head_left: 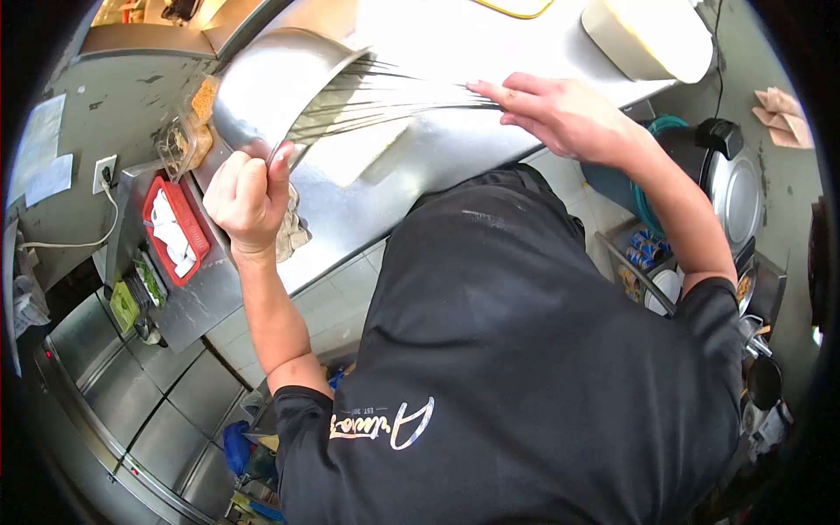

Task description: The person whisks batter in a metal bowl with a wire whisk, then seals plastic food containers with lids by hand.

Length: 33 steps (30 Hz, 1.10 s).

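Observation:
My left hand (249, 197) is closed on the rim of a shiny metal mixing bowl (262, 83), tipped on its side with its mouth to the right. A wire whisk (411, 98) reaches into the bowl; its wires spread there and narrow towards my right hand (564, 114). The narrow end passes between the fingers and thumb of that hand, index finger stretched along it. The whisk's handle is hidden, as is the inside of the bowl. Beneath the bowl and whisk lies a pale flat board or sheet (359, 157) on the metal counter (472, 144).
A white tub (647, 39) stands at the counter's far right. At the left are clear food containers (188, 131), a red basket (179, 232) with white items and a crumpled cloth (293, 227). A large lidded pot (735, 188) stands at my right.

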Tool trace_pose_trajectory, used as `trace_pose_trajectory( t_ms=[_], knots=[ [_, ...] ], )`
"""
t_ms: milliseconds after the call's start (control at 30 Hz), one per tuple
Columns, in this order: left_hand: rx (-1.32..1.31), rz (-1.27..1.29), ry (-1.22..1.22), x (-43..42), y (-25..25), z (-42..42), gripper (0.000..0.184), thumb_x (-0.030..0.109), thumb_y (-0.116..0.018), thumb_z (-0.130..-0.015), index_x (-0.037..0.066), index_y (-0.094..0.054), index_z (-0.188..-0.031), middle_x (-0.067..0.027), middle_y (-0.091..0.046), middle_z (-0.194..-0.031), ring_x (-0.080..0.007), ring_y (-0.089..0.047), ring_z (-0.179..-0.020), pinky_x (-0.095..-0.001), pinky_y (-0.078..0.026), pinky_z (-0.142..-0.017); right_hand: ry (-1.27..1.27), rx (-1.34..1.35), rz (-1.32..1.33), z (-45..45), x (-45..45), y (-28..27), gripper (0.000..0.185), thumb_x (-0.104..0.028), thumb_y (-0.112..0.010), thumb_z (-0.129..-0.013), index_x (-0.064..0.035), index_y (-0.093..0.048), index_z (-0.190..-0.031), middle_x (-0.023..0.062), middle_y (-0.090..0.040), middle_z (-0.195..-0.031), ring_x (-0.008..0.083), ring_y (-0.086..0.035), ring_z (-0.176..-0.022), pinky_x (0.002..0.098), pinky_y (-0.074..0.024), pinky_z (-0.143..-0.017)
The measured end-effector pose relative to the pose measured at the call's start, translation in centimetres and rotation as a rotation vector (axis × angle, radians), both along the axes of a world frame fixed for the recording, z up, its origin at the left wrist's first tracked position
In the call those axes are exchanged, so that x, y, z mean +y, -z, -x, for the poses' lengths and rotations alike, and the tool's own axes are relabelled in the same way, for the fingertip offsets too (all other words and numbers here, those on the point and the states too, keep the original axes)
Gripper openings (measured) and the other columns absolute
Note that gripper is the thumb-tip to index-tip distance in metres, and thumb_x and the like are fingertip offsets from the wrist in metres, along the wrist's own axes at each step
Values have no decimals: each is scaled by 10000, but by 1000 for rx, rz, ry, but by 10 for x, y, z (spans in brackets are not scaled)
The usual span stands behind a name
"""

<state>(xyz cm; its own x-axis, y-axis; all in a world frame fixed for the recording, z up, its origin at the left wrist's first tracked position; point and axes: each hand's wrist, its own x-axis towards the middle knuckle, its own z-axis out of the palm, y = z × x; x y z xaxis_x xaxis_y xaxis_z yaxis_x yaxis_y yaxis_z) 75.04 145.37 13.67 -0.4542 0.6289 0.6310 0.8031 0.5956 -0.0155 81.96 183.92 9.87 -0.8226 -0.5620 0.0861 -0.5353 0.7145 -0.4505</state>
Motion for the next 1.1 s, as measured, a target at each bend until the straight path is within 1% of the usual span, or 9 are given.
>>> trace_pose_trajectory(
  t_ms=[167,200,300,500,633,767,867,1000,1100],
  knots=[
    [20,-3,29,-2,8,-3,427,150,-825,-822,79,-450,-631,-48,-459,-608,-220,-448,-489,-313,-377,-447,5,70,36,4,-1,-5,509,-153,-615,-948,-149,-511,-1446,107,-628,-1024,319,-655,-827,421,-536,-734],
    [22,-9,31,2,5,-4,426,150,-827,-817,80,-451,-629,-50,-459,-610,-220,-449,-490,-312,-378,-449,4,29,18,6,-1,1,558,-138,-631,-944,-172,-476,-1480,98,-621,-1043,319,-638,-858,422,-527,-741],
    [46,1,44,0,6,-1,427,155,-841,-794,81,-457,-624,-52,-458,-615,-217,-454,-496,-312,-379,-452,-28,-74,-10,5,7,6,556,-135,-621,-950,-170,-470,-1484,101,-617,-1076,321,-637,-866,423,-529,-753],
    [5,-18,52,-1,20,-6,442,187,-873,-750,87,-462,-625,-47,-427,-616,-209,-445,-504,-316,-372,-457,-14,-43,7,5,11,7,568,-131,-615,-952,-180,-458,-1495,92,-622,-1078,322,-638,-878,416,-528,-774],
    [23,13,33,2,21,-4,443,195,-878,-740,91,-463,-624,-44,-411,-614,-206,-439,-503,-320,-371,-463,-34,-96,-31,4,11,25,570,-139,-609,-960,-195,-447,-1503,91,-614,-1086,320,-629,-873,421,-518,-771],
    [12,19,56,1,27,-11,429,192,-875,-733,95,-470,-630,-39,-435,-630,-209,-452,-507,-322,-390,-472,-35,-121,24,-1,15,25,567,-147,-602,-966,-205,-443,-1507,93,-615,-1079,319,-626,-873,420,-516,-766],
    [-14,68,70,5,22,-16,416,126,-817,-815,68,-441,-647,-70,-423,-611,-250,-470,-506,-351,-389,-466,11,-127,-1,1,10,28,570,-137,-609,-958,-207,-454,-1502,97,-623,-1059,316,-625,-870,421,-517,-771],
    [-7,72,127,8,19,-12,402,91,-823,-766,72,-440,-647,-70,-421,-624,-252,-475,-515,-353,-393,-474,6,-177,24,-3,18,47,541,-122,-601,-960,-194,-483,-1484,100,-631,-1070,312,-635,-878,404,-523,-779],
    [-31,113,134,0,23,-17,375,90,-826,-722,83,-459,-649,-60,-426,-643,-241,-483,-529,-344,-405,-488,12,-191,152,-3,20,52,538,-127,-604,-960,-194,-488,-1480,101,-635,-1087,312,-642,-888,394,-526,-786]
  ],
)
